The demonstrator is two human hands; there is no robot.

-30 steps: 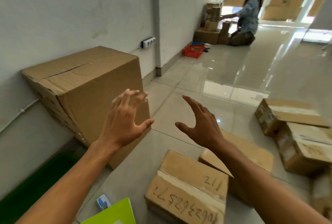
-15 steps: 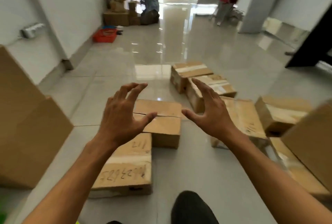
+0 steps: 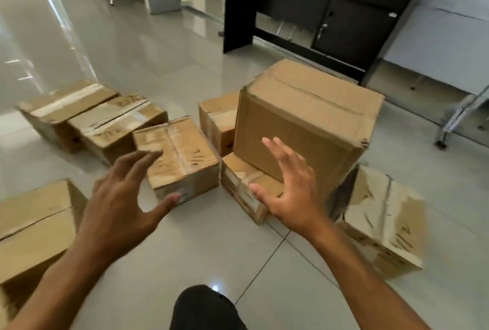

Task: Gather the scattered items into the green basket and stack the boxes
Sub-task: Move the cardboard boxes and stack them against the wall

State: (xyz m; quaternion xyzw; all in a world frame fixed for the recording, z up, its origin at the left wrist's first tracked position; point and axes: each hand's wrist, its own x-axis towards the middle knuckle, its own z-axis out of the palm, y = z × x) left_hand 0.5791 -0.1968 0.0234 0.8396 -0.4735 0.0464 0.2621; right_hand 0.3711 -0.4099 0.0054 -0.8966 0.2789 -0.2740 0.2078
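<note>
Both hands empty, fingers spread: left hand (image 3: 127,197), right hand (image 3: 288,187). Big box (image 3: 304,123) sits on floor straight ahead, resting partly on a small box (image 3: 238,179); right hand nearer, probably next grab w/ both hands. No basket in view

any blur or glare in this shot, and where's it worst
Head view: motion blur smears the box at right and both hands; window glare washes the glossy floor at upper left; wide-angle lens bends the edges.
</note>
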